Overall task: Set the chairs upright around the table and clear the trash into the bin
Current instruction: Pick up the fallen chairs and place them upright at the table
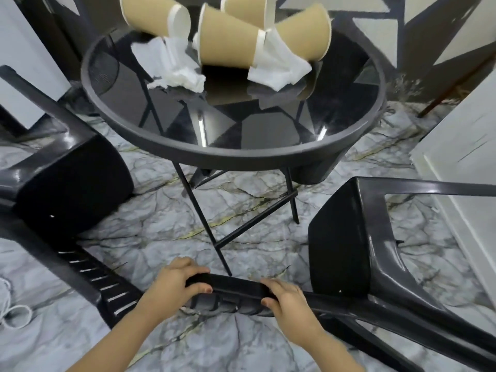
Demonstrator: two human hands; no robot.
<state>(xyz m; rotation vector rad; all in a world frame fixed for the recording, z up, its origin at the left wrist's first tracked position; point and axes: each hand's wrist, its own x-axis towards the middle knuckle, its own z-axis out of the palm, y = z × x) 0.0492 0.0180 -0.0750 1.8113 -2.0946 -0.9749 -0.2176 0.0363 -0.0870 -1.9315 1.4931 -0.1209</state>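
You have both hands on the top rail of the right-hand chair, which lies tipped over on the marble-patterned floor just in front of the round glass table. Your left hand grasps the near end of that rail, fingers curled over the top and thumb underneath; your right hand grips the same rail just beside it, fingers wrapped over the edge. The chair's dark seat faces toward the table's legs, and its own legs stretch away to the right of the table, one running along the white panel there.

To the left of the table a second black chair also lies on its side, its slatted back reaching toward your left forearm and its seat close to the table's rim.

On the table's far half sits the trash. Four tan paper cups lie tipped: one at the far left, one in the middle with its mouth toward the right, one behind it cut off by the top edge, and one at the right. A crumpled white napkin rests just in front of the left cup, and another white napkin lies under the mouth of the middle cup, touching the right cup. The near half of the glass reflects the dark geometric wall pattern behind the table.

At the far left of the floor, well away from the table, a loop of white cord lies loose.
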